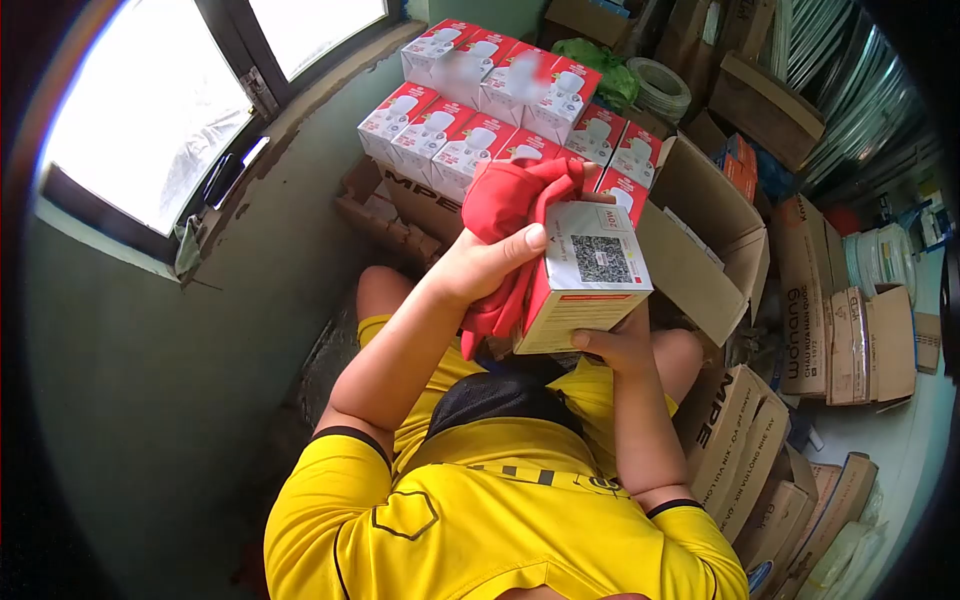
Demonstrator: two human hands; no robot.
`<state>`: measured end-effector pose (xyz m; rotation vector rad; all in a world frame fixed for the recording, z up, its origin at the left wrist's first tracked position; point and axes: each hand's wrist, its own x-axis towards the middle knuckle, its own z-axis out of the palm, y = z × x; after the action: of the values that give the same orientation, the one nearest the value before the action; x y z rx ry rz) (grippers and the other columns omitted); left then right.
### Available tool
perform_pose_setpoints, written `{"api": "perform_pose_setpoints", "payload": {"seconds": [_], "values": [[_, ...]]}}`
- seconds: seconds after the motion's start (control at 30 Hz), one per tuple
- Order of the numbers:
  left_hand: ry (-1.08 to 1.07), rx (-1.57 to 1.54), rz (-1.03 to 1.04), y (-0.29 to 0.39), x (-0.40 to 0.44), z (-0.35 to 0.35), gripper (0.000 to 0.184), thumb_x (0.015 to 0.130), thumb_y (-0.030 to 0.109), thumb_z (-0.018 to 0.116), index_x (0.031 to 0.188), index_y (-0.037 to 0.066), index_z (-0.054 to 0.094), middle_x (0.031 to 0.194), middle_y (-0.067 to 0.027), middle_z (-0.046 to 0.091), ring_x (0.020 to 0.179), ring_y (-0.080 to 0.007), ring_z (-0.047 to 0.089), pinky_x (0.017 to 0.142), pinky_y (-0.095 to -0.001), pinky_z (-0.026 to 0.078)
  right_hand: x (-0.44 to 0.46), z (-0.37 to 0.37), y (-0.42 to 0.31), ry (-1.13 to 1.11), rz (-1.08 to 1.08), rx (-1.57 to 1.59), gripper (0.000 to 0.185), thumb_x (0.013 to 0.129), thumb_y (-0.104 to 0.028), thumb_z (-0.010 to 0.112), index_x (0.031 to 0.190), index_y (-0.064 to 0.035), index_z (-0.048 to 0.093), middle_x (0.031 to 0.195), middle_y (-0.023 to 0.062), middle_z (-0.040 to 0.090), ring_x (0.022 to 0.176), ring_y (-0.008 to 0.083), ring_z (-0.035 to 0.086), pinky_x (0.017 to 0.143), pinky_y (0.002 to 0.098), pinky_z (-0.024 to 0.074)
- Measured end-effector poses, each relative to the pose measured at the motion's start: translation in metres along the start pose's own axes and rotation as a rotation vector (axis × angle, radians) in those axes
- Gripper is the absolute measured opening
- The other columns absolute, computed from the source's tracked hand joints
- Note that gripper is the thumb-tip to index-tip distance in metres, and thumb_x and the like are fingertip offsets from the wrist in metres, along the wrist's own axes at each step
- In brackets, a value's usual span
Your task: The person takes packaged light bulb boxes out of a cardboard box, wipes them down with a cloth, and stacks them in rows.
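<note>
A white and red box [590, 262] with a QR code on one face is held between my two hands in front of my chest. My left hand [490, 262] is closed round a red cloth [500, 205], its thumb at the box's upper left edge. My right hand [622, 345] grips the lower right of the same box, thumb on the near side face. The cloth hangs down along the box's left side. Just beyond, red and white boxes [465, 150] stand stacked in rows on a cardboard carton [425, 200].
An open cardboard carton [690, 265] lies right of the stack. More cartons [735, 440] line the right side, near a white cable coil [660, 90] and a green bag [598, 70]. A window [150, 100] and wall [200, 360] are at the left.
</note>
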<state>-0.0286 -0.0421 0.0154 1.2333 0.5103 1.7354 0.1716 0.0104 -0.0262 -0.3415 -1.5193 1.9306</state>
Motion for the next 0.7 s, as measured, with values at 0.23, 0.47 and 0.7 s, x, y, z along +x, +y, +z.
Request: {"api": "perform_pose_setpoints", "payload": {"seconds": [0.23, 0.47, 0.7], "values": [[0.232, 0.037, -0.044, -0.023, -0.018, 0.010, 0.087, 0.093, 0.050, 0.061, 0.151, -0.004, 0.025, 0.152, -0.0174, 0.035, 0.141, -0.0272, 0.035, 0.115, -0.0394, 0.028, 0.006, 0.004, -0.004, 0.086, -0.133, -0.095, 0.112, 0.069, -0.014, 0.086, 0.155, 0.0010, 0.016, 0.147, 0.0142, 0.041, 0.135, 0.0229, 0.042, 0.109, 0.0376, 0.0369], [0.192, 0.337, 0.148, -0.045, -0.022, 0.010, 0.095, 0.089, 0.043, 0.069, 0.149, -0.011, 0.018, 0.155, -0.0214, 0.029, 0.144, -0.0311, 0.029, 0.116, -0.0421, 0.023, 0.008, 0.020, 0.000, 0.397, -0.554, -0.896, 0.104, 0.075, -0.027, 0.085, 0.152, 0.0038, 0.022, 0.141, 0.0191, 0.042, 0.126, 0.0308, 0.046, 0.105, 0.0437, 0.0371], [0.322, 0.312, 0.090, -0.047, -0.028, -0.008, 0.057, 0.104, 0.030, 0.047, 0.145, -0.007, 0.034, 0.148, -0.0174, 0.043, 0.138, -0.0260, 0.040, 0.114, -0.0391, 0.029, 0.003, 0.001, 0.002, 0.185, -0.214, -0.219, 0.081, 0.079, -0.029, 0.083, 0.142, 0.0014, 0.042, 0.139, 0.0147, 0.044, 0.127, 0.0237, 0.045, 0.106, 0.0382, 0.0374]]}}
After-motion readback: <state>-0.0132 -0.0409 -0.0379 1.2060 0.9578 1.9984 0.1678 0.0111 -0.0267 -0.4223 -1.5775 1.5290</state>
